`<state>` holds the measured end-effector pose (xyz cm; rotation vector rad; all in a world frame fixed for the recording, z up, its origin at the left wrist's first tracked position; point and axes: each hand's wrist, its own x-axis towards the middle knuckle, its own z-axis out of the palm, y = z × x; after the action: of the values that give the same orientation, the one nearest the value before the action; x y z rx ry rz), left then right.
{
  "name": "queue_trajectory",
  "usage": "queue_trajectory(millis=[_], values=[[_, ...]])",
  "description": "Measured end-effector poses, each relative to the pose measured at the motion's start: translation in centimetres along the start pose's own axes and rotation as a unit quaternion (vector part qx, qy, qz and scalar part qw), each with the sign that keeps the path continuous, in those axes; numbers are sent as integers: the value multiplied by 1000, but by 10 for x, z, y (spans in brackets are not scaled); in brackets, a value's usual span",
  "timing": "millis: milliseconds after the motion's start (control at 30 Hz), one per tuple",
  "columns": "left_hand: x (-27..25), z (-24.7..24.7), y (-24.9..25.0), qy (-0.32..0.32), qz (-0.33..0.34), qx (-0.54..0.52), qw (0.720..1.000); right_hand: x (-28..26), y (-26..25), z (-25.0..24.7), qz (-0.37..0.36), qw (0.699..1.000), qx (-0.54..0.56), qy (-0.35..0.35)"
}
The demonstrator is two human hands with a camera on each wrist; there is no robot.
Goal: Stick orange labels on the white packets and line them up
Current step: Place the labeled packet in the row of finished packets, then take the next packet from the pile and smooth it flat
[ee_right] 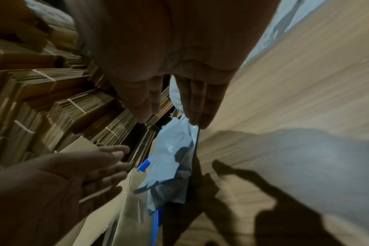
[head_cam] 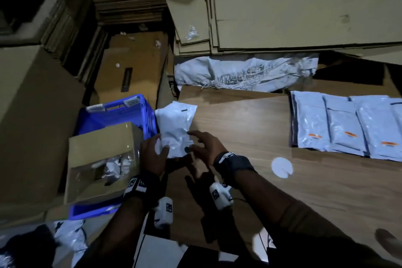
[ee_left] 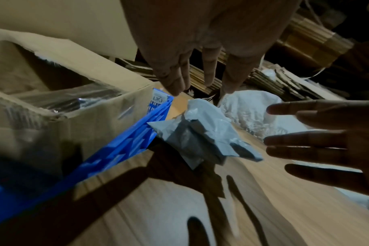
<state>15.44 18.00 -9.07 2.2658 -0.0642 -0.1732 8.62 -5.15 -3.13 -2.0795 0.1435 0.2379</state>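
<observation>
A crumpled white packet (head_cam: 174, 128) lies at the left edge of the wooden table (head_cam: 250, 137), its far end overhanging toward the blue plastic crate (head_cam: 113, 115) just beside it. No orange label shows on its upper face. In the left wrist view the packet (ee_left: 200, 138) looks puffed and creased, resting on the table edge next to the crate (ee_left: 124, 146).

The left hand (head_cam: 153, 154) sits at the packet's near-left corner; in the head view its thumb lies against the plastic, while the wrist views show its fingers (ee_left: 175, 78) straight and spread, curled round nothing. Whether they actually touch the packet is hard to tell. The right hand (head_cam: 204, 148) hovers at the packet's near-right side with fingers splayed and straight, also gripping nothing; its fingertips (ee_right: 198, 116) come close to the packet's edge (ee_right: 173, 159).

Well apart on the right of the table, a row of white packets (head_cam: 348, 124) lies flat and overlapping, each one visible carrying a small orange label (head_cam: 350, 134) near its lower end. A round white paper disc (head_cam: 281, 167) lies on the table between the hands and that row.

An open cardboard box (head_cam: 102, 159) lined with clear plastic sits in the crate. A crumpled woven sack (head_cam: 245, 74) lies beyond the table, and flattened cardboard sheets (head_cam: 293, 6) are stacked behind it.
</observation>
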Motion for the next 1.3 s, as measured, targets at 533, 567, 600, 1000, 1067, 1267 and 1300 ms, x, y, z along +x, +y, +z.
queue_trajectory(millis=[533, 567, 600, 1000, 1067, 1267, 1300], values=[[-50, 58, 34, -234, -8, -148, 961, -14, 38, 20, 134, 979, 70, 137], [-57, 62, 40, -253, -16, -163, 953, -26, 47, 14, 144, 975, 80, 148], [-64, 68, 44, -269, -24, -181, 946, -39, 56, 9, 154, 973, 79, 153], [-123, 117, 70, -275, 87, -23, 957, -201, 144, -73, 189, 960, 31, 202], [-137, 127, 76, -282, 83, 0, 956, -222, 158, -83, 192, 958, 27, 209], [-191, 166, 95, -277, 195, 110, 934, -275, 187, -106, 208, 962, -24, 175], [-195, 170, 101, -271, 185, 124, 936, -280, 191, -110, 204, 964, -42, 163]])
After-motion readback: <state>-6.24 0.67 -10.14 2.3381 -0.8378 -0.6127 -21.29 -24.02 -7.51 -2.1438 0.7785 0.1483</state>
